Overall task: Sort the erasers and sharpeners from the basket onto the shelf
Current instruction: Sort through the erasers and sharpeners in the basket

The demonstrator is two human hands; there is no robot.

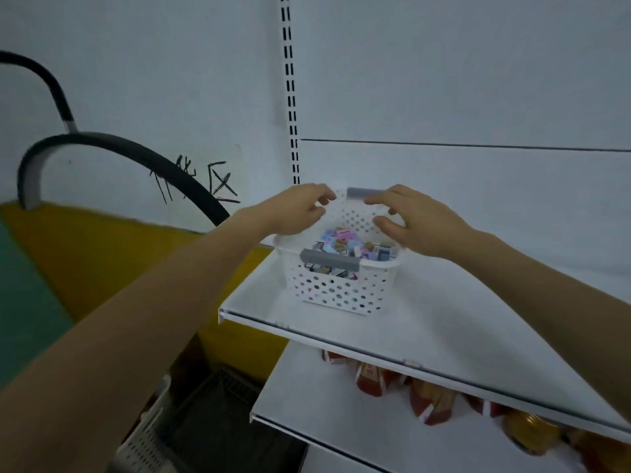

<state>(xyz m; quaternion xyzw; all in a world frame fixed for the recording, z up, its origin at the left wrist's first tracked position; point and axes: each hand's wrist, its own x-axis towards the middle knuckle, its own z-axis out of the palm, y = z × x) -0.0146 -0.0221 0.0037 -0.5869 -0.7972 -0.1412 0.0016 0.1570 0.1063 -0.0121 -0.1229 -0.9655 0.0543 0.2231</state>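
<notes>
**Inspector:** Left hand (296,210) hovers over the left rim of the basket (341,291), fingers curled loosely and holding nothing. Right hand (415,224) hovers over the right rim, fingers spread, also holding nothing.

**Clerk:** Is either one touching the basket?

**Inspector:** I cannot tell; the left fingertips sit close to the far wall and may graze it. My judgement is that both hands are placed either side so as to steady the basket or reach into it.

**Clerk:** And the stock?

**Inspector:** The erasers and sharpeners (348,245) lie in a mixed heap inside the basket, small pastel boxes mostly, too small to tell apart. None lies on the shelf (444,312), so sorting appears not yet begun.

**Clerk:** Where does the basket stand?

**Inspector:** Upright, near the shelf's left end and close to its front edge, one grey handle (329,260) towards the person. The bare board to its right leaves room for laying items out.

**Clerk:** Anything below?

**Inspector:** A lower shelf (324,397) carries red packets (372,378), well apart from this work.
</notes>
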